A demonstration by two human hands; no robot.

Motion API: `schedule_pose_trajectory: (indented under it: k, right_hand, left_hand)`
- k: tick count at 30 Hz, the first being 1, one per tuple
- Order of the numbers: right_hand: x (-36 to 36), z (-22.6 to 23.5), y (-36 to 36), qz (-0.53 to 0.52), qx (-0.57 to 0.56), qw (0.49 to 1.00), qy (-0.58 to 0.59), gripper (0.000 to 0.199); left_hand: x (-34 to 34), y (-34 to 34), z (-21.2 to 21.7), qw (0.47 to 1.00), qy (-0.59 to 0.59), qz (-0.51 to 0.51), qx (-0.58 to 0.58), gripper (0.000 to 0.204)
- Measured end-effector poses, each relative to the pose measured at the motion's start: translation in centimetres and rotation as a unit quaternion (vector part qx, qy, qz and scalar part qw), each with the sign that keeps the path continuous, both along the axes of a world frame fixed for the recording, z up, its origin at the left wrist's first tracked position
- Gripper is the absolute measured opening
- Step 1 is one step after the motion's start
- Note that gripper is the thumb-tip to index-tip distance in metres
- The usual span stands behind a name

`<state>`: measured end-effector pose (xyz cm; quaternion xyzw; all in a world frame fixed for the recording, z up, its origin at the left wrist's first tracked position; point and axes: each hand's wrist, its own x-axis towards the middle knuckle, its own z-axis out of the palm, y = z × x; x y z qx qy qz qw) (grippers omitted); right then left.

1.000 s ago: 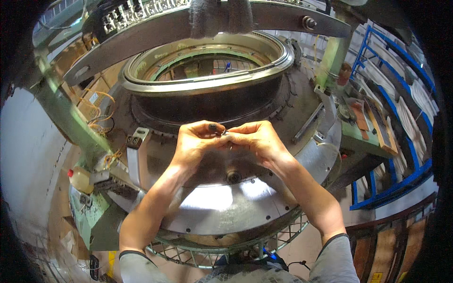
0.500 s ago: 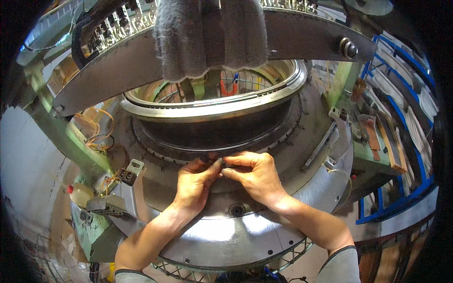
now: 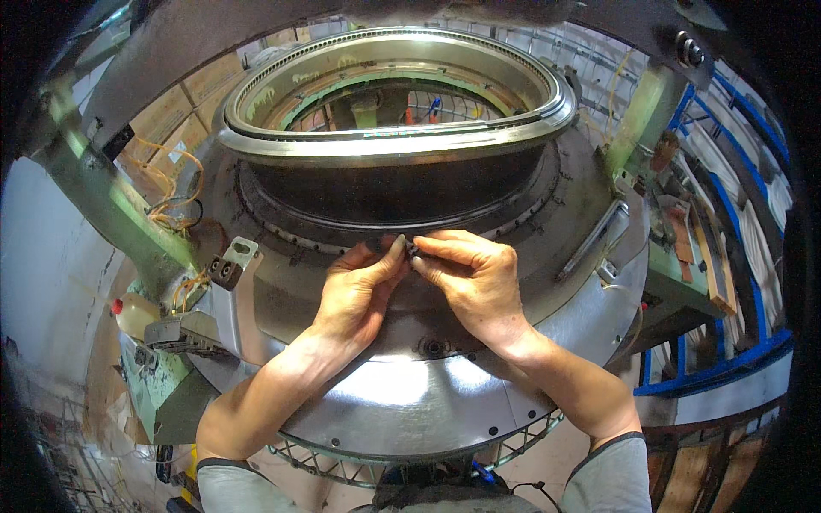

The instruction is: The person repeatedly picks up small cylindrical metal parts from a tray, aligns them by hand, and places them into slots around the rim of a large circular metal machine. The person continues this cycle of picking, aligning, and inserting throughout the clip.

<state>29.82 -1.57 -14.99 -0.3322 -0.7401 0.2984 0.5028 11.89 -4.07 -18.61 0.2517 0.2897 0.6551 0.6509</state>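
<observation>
Both my hands meet at the middle of a large round metal machine bed [image 3: 385, 419], just in front of its dark central cylinder [image 3: 393, 192]. My left hand [image 3: 361, 286] is closed in a pinch, thumb raised against the fingers. Opposite it, my right hand [image 3: 475, 278] pinches with thumb and forefinger. Between the fingertips sits a small dark piece [image 3: 411, 250], too small and too covered to name. Above the hands a shiny metal ring [image 3: 385, 147] with a slotted upper edge tops the cylinder.
Green machine posts rise at the left [image 3: 120, 209] and right [image 3: 646, 120]. A metal bracket with two round holes [image 3: 231, 263] stands left of my forearm. A pale bottle with a red cap [image 3: 135, 315] is farther left. Blue racking [image 3: 727, 363] holds white material at the right.
The view has tilted up the machine, so more of the ring's opening shows and the grey hanging cloth has left the picture. My hands stay pinched together at the same spot.
</observation>
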Motion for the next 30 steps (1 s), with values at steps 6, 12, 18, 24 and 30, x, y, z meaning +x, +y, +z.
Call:
schedule_pose_trajectory:
  k: [6, 12, 18, 24, 30]
  right_hand:
    - [-0.4, -0.2, -0.5, -0.014, 0.041, 0.999, -0.016, 0.024]
    - [-0.5, 0.0, -0.5, -0.063, 0.194, 0.975, -0.088, 0.026]
    - [-0.3, 0.0, -0.7, -0.092, 0.165, 0.976, -0.112, 0.022]
    - [0.4, -0.5, 0.2, 0.041, -0.033, 0.998, -0.045, 0.026]
    - [0.5, -0.6, 0.5, 0.046, -0.001, 0.996, -0.073, 0.024]
  left_hand:
    - [0.8, -0.5, -0.2, 1.0, -0.003, 0.005, -0.009, 0.015]
    - [0.8, -0.6, 0.4, 1.0, -0.002, 0.006, 0.001, 0.014]
    - [0.7, -0.6, 0.5, 1.0, -0.007, -0.005, 0.012, 0.01]
    - [0.6, -0.3, 0.3, 0.997, 0.068, 0.025, 0.021, 0.012]
    - [0.5, -0.5, 0.6, 0.994, 0.099, 0.032, 0.033, 0.013]
